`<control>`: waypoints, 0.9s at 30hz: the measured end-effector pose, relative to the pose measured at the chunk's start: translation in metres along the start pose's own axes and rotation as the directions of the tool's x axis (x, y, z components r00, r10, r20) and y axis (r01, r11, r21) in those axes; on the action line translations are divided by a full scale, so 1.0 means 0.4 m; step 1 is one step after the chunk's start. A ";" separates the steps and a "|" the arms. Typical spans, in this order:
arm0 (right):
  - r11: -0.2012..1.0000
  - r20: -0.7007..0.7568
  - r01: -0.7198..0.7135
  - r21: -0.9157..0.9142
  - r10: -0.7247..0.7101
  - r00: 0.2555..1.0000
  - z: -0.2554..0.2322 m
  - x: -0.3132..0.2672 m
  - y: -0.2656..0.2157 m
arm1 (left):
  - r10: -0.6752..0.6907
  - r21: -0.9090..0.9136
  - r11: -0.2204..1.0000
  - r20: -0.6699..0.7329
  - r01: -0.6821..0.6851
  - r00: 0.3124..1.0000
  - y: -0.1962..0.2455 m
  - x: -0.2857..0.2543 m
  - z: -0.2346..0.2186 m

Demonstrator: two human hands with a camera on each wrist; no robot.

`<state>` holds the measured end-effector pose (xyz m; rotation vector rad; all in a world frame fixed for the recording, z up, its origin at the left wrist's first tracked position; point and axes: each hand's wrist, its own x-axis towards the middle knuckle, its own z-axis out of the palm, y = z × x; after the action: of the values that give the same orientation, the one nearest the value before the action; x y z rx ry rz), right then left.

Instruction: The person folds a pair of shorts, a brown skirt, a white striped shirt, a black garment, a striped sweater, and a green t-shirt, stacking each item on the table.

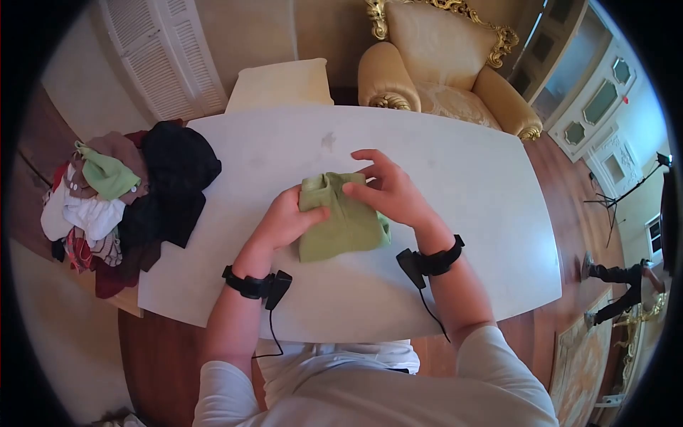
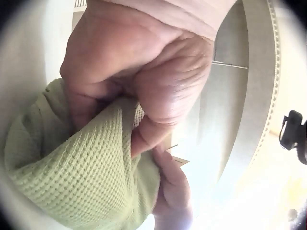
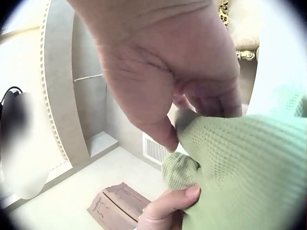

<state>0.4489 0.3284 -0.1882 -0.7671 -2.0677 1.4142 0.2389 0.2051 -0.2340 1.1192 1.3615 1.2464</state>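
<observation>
A folded light-green waffle-knit garment [image 1: 341,231] is between both hands over the middle of the white table [image 1: 455,285]. My left hand [image 1: 283,222] grips its left side, thumb on top and the other fingers behind the cloth. At the upper right edge, my right hand [image 1: 396,196] pinches the fabric with the thumb on the near face, its index finger raised away. The left wrist view shows the knit cloth [image 2: 91,163] draped from the left fingers. Seen from the right wrist, a folded corner of the garment [image 3: 240,158] lies at the right thumb tip.
A heap of clothes sits at the table's left edge, with a black garment [image 1: 178,156], a white one [image 1: 92,213] and another green piece [image 1: 107,174]. Beyond the table are a gold armchair [image 1: 445,50] and a cream stool [image 1: 281,85]. A person's legs [image 1: 615,274] show far right.
</observation>
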 end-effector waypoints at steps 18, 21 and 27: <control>0.811 0.067 0.195 -0.552 -0.190 0.980 -0.004 0.004 0.081 | 0.564 0.785 0.580 -0.193 -0.218 0.803 -0.026 0.004 0.009; 0.767 0.075 0.264 -0.584 -0.273 0.959 -0.008 0.003 0.064 | 0.481 0.716 0.645 -0.108 -0.268 0.870 -0.001 -0.002 0.001; 0.802 0.353 0.353 -0.482 -0.191 0.916 -0.006 -0.009 0.072 | 0.285 0.703 0.646 0.139 -0.297 0.948 -0.001 -0.011 0.007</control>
<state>0.4578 0.3361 -0.2150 -0.4401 -2.7321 0.8133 0.2424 0.2012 -0.2341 1.9612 1.7747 0.9009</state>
